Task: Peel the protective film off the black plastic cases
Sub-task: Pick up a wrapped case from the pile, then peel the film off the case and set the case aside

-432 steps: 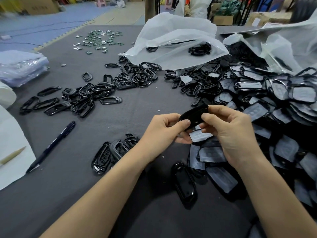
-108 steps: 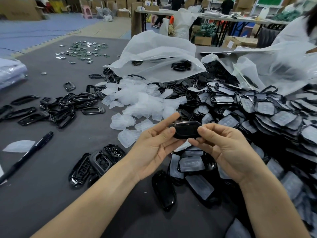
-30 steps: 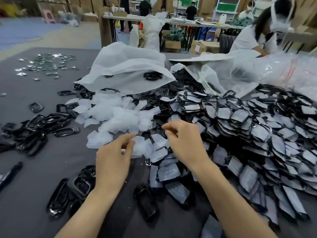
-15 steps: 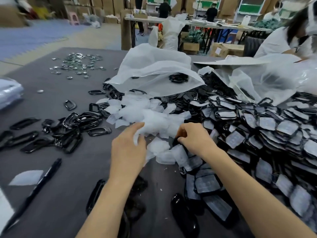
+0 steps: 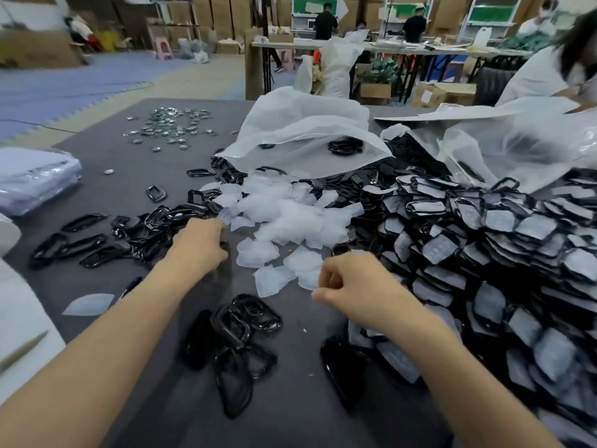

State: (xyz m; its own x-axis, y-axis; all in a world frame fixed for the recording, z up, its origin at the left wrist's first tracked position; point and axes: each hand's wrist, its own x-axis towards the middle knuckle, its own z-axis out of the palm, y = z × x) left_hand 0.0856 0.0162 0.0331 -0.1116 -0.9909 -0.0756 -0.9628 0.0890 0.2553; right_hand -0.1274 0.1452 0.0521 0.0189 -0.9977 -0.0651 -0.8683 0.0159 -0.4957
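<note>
Hundreds of black plastic cases (image 5: 484, 253) with the film on them are heaped along the right of the grey worktop (image 5: 106, 189), reaching up to my right forearm. My right hand (image 5: 358, 282) hovers at the near edge of that heap, fingers curled into the palm and thumb out to the left; I cannot tell whether anything is in it. Just beyond its knuckles lie loose pieces from the pile of peeled film (image 5: 290, 218), which spreads pale and crumpled across the middle, below the mouth of a white plastic bag (image 5: 300, 130). My left hand (image 5: 200, 244) is stretched out left of the film, back up, at the edge of a scatter of black frames (image 5: 151, 221); its fingers are hidden, so I cannot tell its grip. Between my forearms sits a small cluster of black shells (image 5: 245, 321), and one glossy bare case (image 5: 342, 363) lies just beside my right forearm. A black pen (image 5: 130, 286) shows beside my left forearm
</note>
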